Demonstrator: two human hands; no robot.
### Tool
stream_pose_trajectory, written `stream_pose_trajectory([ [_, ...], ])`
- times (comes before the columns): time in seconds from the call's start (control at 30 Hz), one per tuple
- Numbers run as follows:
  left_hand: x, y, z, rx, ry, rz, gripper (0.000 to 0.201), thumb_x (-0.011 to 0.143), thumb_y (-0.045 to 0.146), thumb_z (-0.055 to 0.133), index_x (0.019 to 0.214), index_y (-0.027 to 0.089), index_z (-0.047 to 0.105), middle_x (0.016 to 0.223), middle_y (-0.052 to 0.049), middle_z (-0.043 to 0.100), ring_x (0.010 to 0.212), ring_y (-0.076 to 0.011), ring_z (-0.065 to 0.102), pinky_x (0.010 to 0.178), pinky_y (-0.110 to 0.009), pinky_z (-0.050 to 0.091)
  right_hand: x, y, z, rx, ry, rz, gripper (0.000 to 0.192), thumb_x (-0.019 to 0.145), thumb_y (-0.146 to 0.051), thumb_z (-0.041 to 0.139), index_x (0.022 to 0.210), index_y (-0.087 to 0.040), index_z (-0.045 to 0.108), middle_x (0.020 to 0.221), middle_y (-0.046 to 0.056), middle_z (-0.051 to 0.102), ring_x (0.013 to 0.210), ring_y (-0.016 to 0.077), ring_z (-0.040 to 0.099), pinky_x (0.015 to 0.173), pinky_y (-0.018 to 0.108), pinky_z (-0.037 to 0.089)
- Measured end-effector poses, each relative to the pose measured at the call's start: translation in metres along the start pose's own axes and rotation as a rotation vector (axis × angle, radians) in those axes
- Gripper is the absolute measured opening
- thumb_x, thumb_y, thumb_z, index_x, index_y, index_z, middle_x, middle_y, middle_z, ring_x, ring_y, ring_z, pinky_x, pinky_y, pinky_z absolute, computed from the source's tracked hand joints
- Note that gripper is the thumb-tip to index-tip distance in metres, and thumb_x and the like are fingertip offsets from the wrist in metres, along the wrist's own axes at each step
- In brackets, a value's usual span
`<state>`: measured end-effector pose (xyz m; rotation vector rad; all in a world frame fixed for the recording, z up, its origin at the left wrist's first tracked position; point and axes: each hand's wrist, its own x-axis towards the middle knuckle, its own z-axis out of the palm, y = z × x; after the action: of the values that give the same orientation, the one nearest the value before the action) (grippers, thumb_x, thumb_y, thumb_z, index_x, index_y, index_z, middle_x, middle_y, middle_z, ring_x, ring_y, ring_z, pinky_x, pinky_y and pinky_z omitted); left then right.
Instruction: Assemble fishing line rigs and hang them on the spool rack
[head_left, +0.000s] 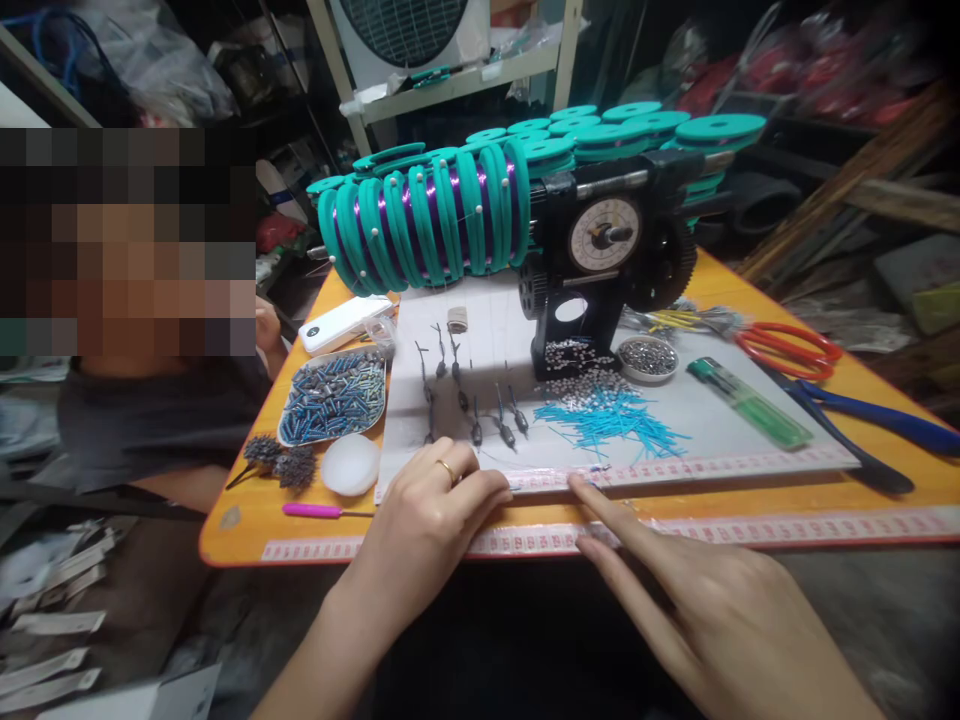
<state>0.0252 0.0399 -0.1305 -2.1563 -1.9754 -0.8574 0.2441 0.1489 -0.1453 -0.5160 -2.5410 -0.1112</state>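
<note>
**A:** Your left hand (pixel 431 505) lies curled on the near edge of the white work sheet (pixel 525 340), fingers drawn together, a gold ring on one of them. Whether it pinches anything underneath, I cannot tell. Your right hand (pixel 675 585) is loosely spread, its forefinger stretched out and pressing the pink-and-white printed measuring tape (pixel 712 468) at the sheet's front edge.

**B:** And how far along would you judge the work?

**A:** Partway, I'd say. A row of small dark weighted rigs on fine line (pixel 469 395) lies finished on the sheet just beyond your left hand. But much stock is unused: the scatter of thin turquoise plastic tube pieces (pixel 611 415), the loose silvery metal beads (pixel 574 365) beside them, and a round shallow dish (pixel 647 358) full of more.

**B:** What about the materials further out?

**A:** To your left, a tray (pixel 334 395) heaped with blue-grey cylindrical sleeves, glossy and hard-looking, and a frosted white round lid (pixel 350 464) near it. Behind, matte teal foam spools wound with shiny purple line (pixel 427 225) are mounted on a black geared winder with a round dial (pixel 607 240). On your right lie a translucent green lighter (pixel 750 402) and orange-handled scissors (pixel 787 350) on the smooth orange tabletop (pixel 247 515).
</note>
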Motion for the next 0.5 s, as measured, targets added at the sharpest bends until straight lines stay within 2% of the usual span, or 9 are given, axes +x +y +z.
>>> stream_pose_trajectory([
  [0.17,0.0000,-0.0005,0.0001,0.002,0.001,-0.006,0.012,0.099,0.017,0.056,0.096,0.014,0.067,0.081,-0.004,0.053,0.076,-0.0158,0.046,0.067,-0.028,0.040,-0.0023,-0.0027,0.0013,0.027,-0.013,0.025,0.039,0.103,-0.025,0.036,0.139,-0.014,0.050,0.087,-0.004,0.074,0.055,0.0043,0.064,0.059,0.016,0.053],
  [0.33,0.0015,-0.0011,-0.0025,0.056,0.019,0.015,0.011,0.099,0.020,0.059,0.093,0.016,0.067,0.080,-0.004,0.057,0.075,-0.0168,0.045,0.067,-0.030,0.036,-0.0004,-0.0035,0.0028,0.003,-0.001,0.031,0.039,0.103,-0.024,0.038,0.139,-0.014,0.052,0.099,-0.002,0.075,0.052,0.0045,0.062,0.066,0.017,0.056],
  [0.5,-0.0014,-0.0048,-0.0086,0.088,0.042,0.029,0.009,0.098,0.017,0.059,0.093,0.016,0.066,0.080,-0.003,0.060,0.076,-0.0173,0.046,0.068,-0.031,0.034,-0.0012,-0.0017,0.0030,-0.016,0.005,0.007,0.039,0.103,-0.023,0.037,0.138,-0.013,0.052,0.103,-0.002,0.074,0.052,0.0047,0.063,0.063,0.017,0.055],
])
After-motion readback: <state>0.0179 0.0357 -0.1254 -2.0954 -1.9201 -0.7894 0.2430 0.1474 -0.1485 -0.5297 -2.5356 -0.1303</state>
